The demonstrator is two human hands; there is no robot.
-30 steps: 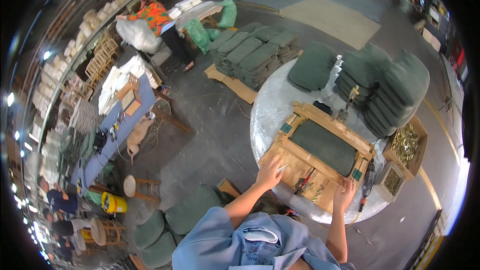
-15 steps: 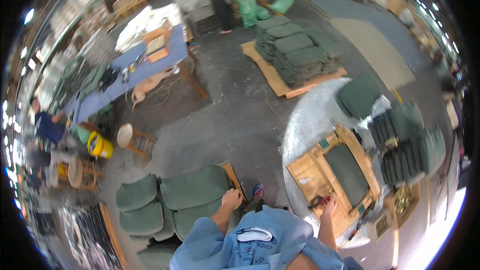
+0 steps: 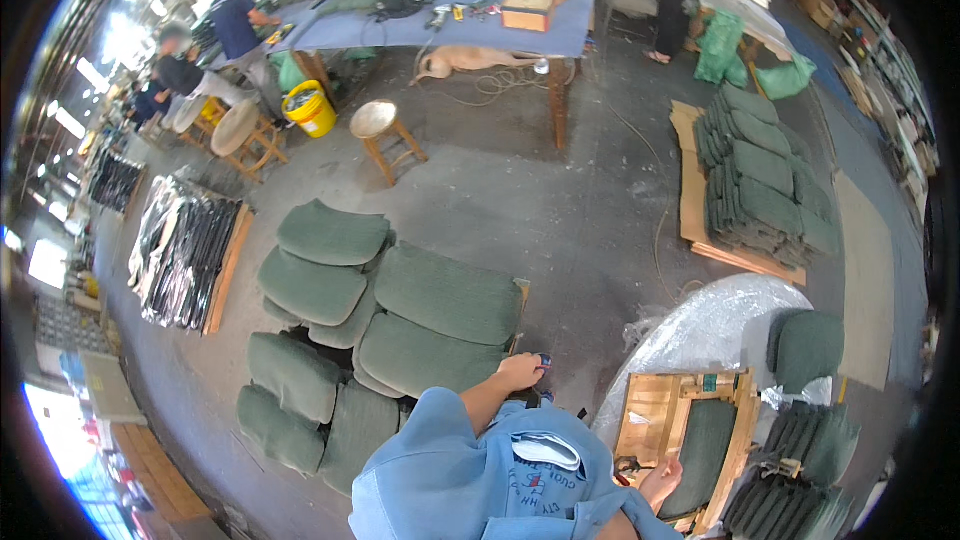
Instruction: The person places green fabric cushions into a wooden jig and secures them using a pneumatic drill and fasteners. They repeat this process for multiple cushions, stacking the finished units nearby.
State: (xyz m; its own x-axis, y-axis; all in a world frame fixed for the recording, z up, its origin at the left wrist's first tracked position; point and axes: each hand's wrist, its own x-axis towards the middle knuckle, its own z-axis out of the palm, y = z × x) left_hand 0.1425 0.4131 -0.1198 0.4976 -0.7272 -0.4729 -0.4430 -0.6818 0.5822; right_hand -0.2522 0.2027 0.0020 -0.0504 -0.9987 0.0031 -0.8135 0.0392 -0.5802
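Note:
My left hand (image 3: 521, 371) hovers or rests at the right edge of a stack of dark green cushions (image 3: 440, 348); its fingers look loosely extended, with nothing seen in them. On the right, my right hand (image 3: 660, 483) is over a wooden frame (image 3: 641, 416), beside its inner rail. Its fingers point forward, and I see nothing gripped. A green cushion pad (image 3: 708, 450) fills the frame's long opening. Just left of the right hand, a small red-and-black hand tool (image 3: 625, 467) lies on the wood, too blurred to name exactly.
The frame stands on a round plastic-wrapped table (image 3: 700, 325) with more green cushions (image 3: 806, 350). Beyond are a cushion pile (image 3: 760, 175) on cardboard, a wooden stool (image 3: 380, 130), a yellow bucket (image 3: 309, 110) and a blue-topped table (image 3: 440, 33) with a dog under it. Other people work farther off.
My view has turned left, so the surroundings have shifted rightward. The right hand now sits farther from the red-and-black tool than before. The left hand stays beside the cushion stack.

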